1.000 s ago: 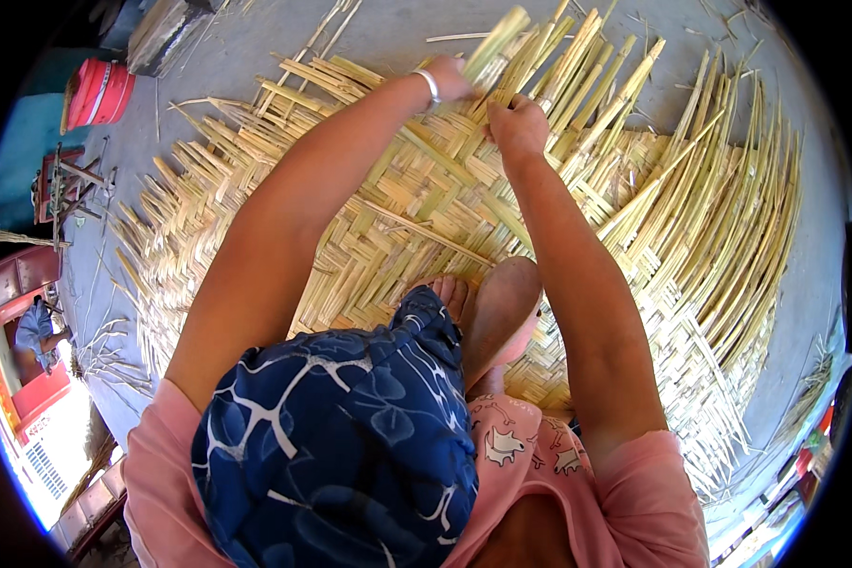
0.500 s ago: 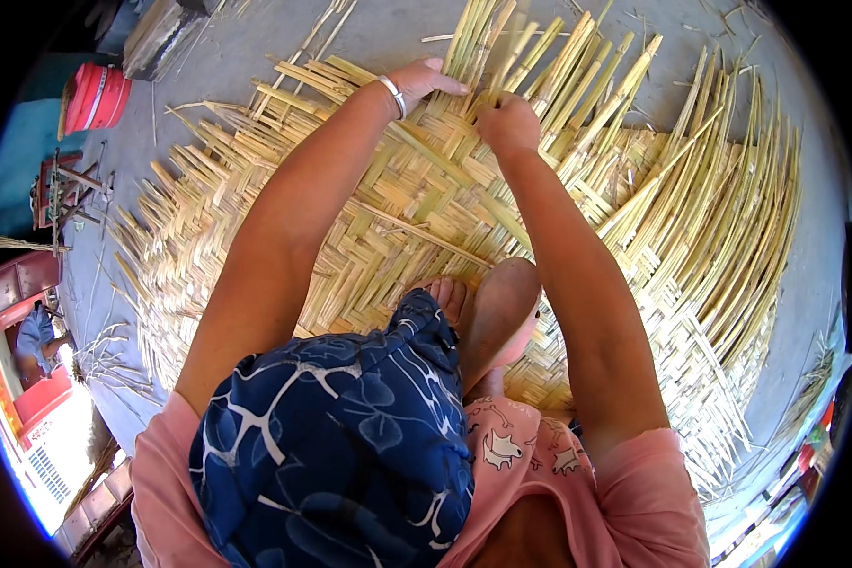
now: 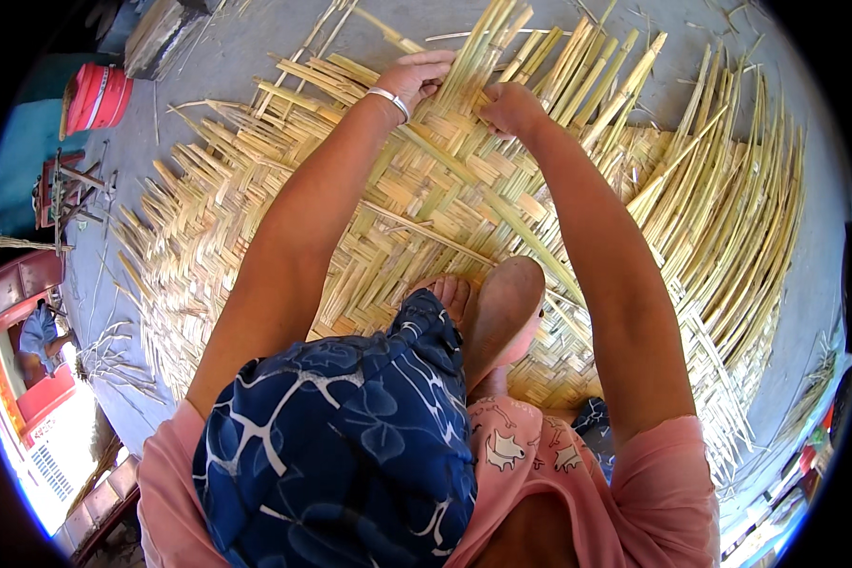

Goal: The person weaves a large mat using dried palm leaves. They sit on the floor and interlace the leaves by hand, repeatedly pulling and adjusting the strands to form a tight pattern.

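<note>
A large woven mat (image 3: 388, 241) of pale yellow-green split reeds lies on the ground beneath me, in a slanting herringbone weave. Its far edge ends in loose reed strips (image 3: 478, 62) that point away from me. My left hand (image 3: 415, 79), with a white bangle at the wrist, has its fingers curled against the left side of these raised strips. Just right of them, my right hand (image 3: 513, 110) is closed with thumb and fingers pinched at the base of the strips; exactly which strips it grips is partly hidden. My bare feet (image 3: 502, 308) rest on the mat.
Long unwoven reeds (image 3: 729, 218) fan out along the mat's right side. A red bucket (image 3: 97, 97) lies at the far left, near a small wooden frame (image 3: 71, 189). Reed scraps (image 3: 118, 364) are scattered on the grey floor (image 3: 701, 57).
My left hand has curled its fingers and drawn slightly left and back. My right hand has shifted a little right. A strip now slants leftward beyond my left hand.
</note>
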Demonstrator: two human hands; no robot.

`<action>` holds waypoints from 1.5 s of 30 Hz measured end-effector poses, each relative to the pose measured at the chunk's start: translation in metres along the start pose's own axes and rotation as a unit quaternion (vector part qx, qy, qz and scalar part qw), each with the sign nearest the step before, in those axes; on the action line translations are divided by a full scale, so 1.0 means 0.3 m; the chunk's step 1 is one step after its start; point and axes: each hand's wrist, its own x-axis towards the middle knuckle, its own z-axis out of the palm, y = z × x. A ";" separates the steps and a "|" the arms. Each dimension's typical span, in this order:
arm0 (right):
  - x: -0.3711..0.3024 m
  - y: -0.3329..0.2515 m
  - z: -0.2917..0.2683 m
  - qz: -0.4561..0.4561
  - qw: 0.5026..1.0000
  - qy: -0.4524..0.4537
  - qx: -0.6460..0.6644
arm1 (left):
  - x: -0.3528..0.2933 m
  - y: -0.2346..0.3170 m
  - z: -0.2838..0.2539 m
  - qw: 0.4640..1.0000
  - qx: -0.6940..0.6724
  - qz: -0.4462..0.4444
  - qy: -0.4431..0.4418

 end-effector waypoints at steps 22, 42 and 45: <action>-0.203 0.025 0.167 -0.120 0.948 0.295 0.002 | -0.151 -0.059 0.034 0.865 0.400 0.107 0.283; -0.207 -0.027 0.241 -0.015 0.920 0.360 -0.153 | -0.231 -0.060 0.103 0.964 0.261 -0.054 -0.002; -0.202 -0.024 0.245 -0.018 0.916 0.371 -0.148 | -0.235 -0.044 0.117 0.970 0.232 -0.074 0.001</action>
